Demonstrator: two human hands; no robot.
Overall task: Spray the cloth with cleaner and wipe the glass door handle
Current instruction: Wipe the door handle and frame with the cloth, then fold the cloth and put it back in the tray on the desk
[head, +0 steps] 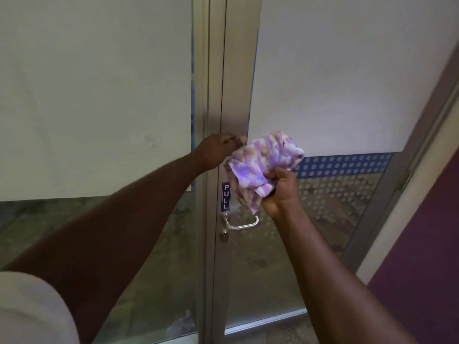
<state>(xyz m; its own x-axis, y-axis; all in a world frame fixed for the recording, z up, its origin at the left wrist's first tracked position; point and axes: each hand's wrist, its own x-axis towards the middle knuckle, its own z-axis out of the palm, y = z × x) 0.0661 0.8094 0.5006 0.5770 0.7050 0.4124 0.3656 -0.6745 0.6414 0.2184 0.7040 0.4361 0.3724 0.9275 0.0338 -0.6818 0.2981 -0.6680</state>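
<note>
A crumpled purple and white patterned cloth (265, 160) is bunched in my right hand (282, 191), held up in front of the glass door just above the silver lever handle (242, 224). The cloth's lower corner hangs close to the handle's base. My left hand (216, 151) reaches out to the metal door frame beside the cloth's left edge. Its fingers are partly hidden by the cloth, so I cannot tell whether it grips anything. No spray bottle is in view.
A blue PULL sign (225, 196) sits on the frame above the handle, and a lock cylinder (224, 236) below it. White sheets cover the upper glass (347, 83). A purple wall (422, 256) stands at the right.
</note>
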